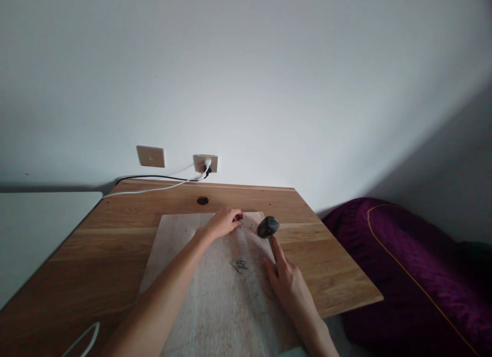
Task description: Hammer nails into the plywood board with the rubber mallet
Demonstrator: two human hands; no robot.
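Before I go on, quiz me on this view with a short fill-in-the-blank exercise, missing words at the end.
1. The right hand holds the hammer by its ____.
2. The left hand is closer to the ____ edge of the board than to the near one.
3. The nails lie not directly on the table but on the ____.
4. The cloth beside the table is mostly ____ in colour.

Missing words: handle; far; board; purple.

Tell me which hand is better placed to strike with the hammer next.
The right hand, I'd judge: it grips the hammer near the right edge of the board. The left hand has no hammer; its fingers curl near the far edge.
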